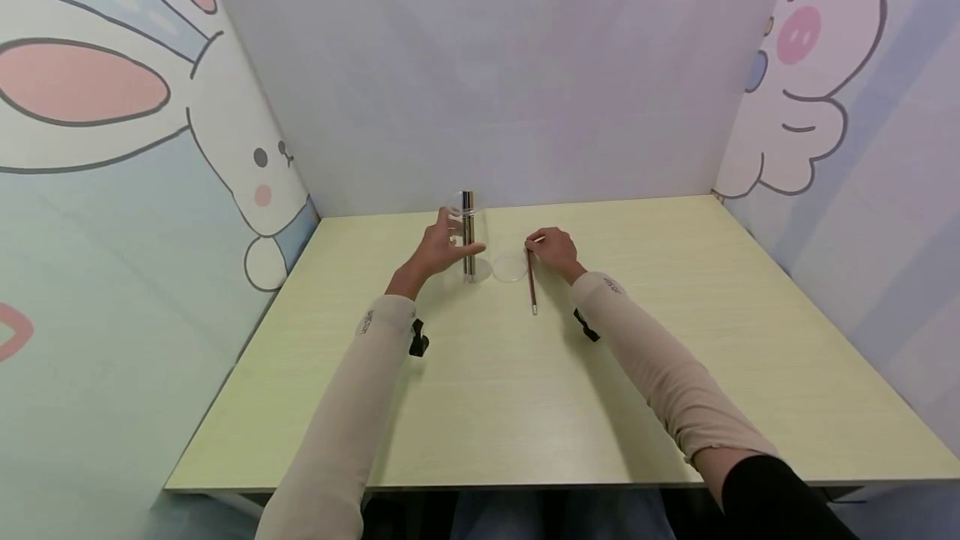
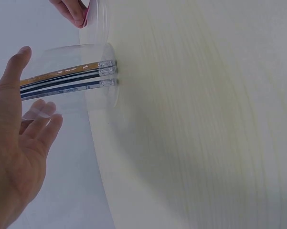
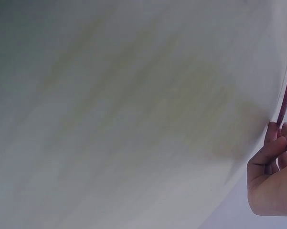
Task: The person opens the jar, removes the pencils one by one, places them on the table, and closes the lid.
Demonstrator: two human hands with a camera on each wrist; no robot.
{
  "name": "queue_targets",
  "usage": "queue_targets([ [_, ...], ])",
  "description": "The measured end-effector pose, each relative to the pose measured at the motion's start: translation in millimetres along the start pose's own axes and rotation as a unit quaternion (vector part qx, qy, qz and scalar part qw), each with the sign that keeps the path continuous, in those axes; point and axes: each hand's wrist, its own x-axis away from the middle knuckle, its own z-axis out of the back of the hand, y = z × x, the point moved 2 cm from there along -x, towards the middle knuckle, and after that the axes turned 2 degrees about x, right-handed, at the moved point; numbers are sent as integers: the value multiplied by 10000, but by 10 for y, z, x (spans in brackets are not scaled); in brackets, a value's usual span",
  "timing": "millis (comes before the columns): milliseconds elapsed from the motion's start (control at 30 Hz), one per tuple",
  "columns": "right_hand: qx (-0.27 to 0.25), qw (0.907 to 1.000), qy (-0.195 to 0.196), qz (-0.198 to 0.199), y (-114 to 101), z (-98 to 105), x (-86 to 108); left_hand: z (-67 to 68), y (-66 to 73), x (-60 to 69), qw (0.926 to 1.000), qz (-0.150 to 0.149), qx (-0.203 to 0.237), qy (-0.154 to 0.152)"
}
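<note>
A clear cylindrical container (image 1: 482,227) stands upright toward the back of the table, with several pencils (image 2: 67,78) inside, their metal-capped ends at its base. My left hand (image 1: 438,248) holds it, thumb on the near side and fingers around the far side, some seen through the wall (image 2: 38,112). To the right, my right hand (image 1: 553,248) pinches a dark red pencil (image 1: 532,286) near one end. The pencil's silver-tipped end points toward the table's near edge; whether it touches the table I cannot tell. Between the hands lies a clear round disc (image 1: 510,268), like a lid.
A pale wood-grain table (image 1: 480,407) spreads below both arms. Its back edge meets a plain light wall (image 1: 525,90). Printed cartoon walls (image 1: 112,273) flank it left and right. Black straps (image 1: 418,338) sit under the sleeves at the wrists.
</note>
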Motion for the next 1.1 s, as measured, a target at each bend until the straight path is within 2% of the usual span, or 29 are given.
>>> queue_targets([
  [200, -45, 10000, -13, 40, 38, -36, -40, 14, -10, -14, 10000, 67, -50, 16],
  [367, -227, 9996, -195, -19, 93, -63, -90, 11, -15, -7, 9998, 173, -34, 2],
  [500, -141, 9997, -188, -9, 126, -79, -112, 5, -11, -1, 9999, 148, 2, -36],
  [767, 7, 9993, -189, -307, 10, -37, -4, 7, -3, 2, 9998, 186, -48, -25],
  [1100, 30, 9998, -84, -149, -81, 18, 102, 1, 22, 12, 9996, 199, -195, -22],
])
